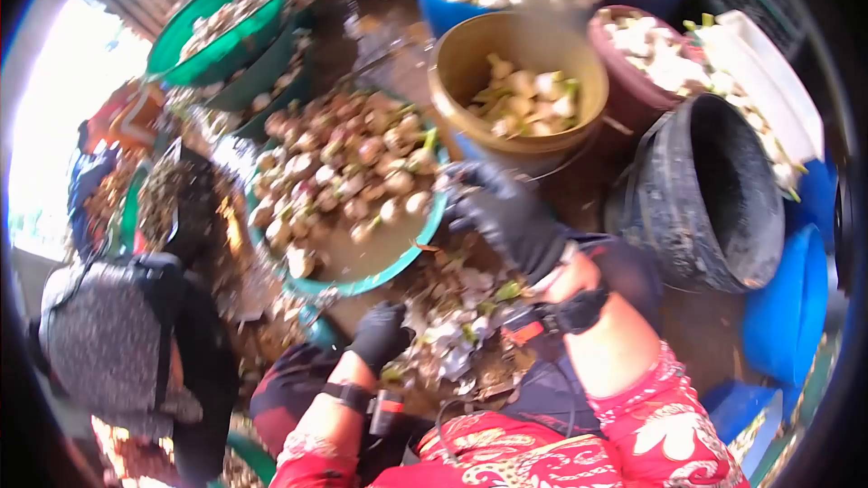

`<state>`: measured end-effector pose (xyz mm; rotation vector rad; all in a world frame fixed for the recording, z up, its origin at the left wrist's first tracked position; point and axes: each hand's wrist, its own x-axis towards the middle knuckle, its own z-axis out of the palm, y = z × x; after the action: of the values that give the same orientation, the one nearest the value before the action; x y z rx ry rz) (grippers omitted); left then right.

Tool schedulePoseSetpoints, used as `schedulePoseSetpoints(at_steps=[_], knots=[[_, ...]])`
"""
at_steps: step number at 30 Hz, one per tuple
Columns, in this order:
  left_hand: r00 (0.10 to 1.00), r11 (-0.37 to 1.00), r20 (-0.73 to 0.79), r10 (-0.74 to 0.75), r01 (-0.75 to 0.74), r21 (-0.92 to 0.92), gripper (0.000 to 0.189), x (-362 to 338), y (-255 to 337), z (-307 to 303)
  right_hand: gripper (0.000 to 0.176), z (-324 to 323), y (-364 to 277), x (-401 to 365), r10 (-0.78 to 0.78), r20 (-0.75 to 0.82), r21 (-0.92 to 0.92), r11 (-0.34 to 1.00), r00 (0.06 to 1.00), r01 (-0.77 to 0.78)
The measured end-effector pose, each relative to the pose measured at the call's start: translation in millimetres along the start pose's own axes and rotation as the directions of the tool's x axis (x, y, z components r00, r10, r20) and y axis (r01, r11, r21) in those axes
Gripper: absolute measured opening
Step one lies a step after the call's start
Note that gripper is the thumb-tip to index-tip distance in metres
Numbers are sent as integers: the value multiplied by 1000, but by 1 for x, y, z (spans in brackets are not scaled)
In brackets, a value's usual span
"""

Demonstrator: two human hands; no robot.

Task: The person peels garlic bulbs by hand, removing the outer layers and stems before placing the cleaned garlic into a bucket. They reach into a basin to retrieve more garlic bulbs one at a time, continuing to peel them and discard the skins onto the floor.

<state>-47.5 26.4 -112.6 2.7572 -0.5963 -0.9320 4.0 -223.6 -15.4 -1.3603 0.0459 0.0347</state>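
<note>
My left hand (380,336), in a black glove, is closed low over the heap of garlic peelings (457,334); whatever it may hold is hidden. In a matching glove, my right hand (506,217) reaches beside the right rim of a green basin (362,285), fingers stretched out and apart. I see no object clearly held in it. Inside the basin lie many unpeeled garlic bulbs (339,167), some with purplish skin. Beyond my right hand stands a yellowish bucket (443,81) partly filled with peeled garlic bulbs (524,99).
A black bucket (665,190) leans on its side at right, near a blue container (787,307). Behind are a blue tub (438,14) and a reddish tub (624,81) of white garlic. Stacked green basins (167,50) stand far left. A person in a cap (108,334) sits at left.
</note>
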Motion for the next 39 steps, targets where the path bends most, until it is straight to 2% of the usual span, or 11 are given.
schedulePoseSetpoints(at_steps=[2,5,9,14,17,24,25,29,34,36,39], knots=[[992,914,-123,8,-57,-401,48,3,-6,23,27,-5,-10,0,112,-61,85,991,992,-107],[996,987,-30,-82,77,-142,30,18,-17,9,17,-13,-11,0,147,-130,164,979,981,-125],[895,976,-430,-115,22,-215,24,46,-74,-15,16,-13,-19,-2,206,-3,139,969,979,-203],[802,987,-597,32,-118,-105,46,111,-81,-34,20,0,-16,4,135,-64,157,980,989,-124],[927,987,-340,-160,146,-66,64,156,-79,-32,21,2,-23,7,228,-83,130,968,970,-217],[914,996,-405,-30,-5,-85,18,172,-119,-18,17,-11,-25,13,199,-123,19,980,972,-198],[920,898,-302,-250,104,-428,20,151,-97,-37,17,-11,-24,13,201,-122,23,980,972,-200],[968,243,-163,-189,-115,-963,27,95,-73,-65,28,3,-12,13,215,17,-120,970,977,-211],[971,48,-235,-54,-232,-971,33,5,6,-109,78,37,47,-4,-21,245,-222,972,969,77],[974,-150,-221,-55,-227,-962,32,-14,16,-107,75,47,37,-9,47,313,-351,934,949,70],[949,-82,-309,-62,-314,-946,30,-35,26,-115,68,59,36,-11,-146,278,-383,890,949,249]])
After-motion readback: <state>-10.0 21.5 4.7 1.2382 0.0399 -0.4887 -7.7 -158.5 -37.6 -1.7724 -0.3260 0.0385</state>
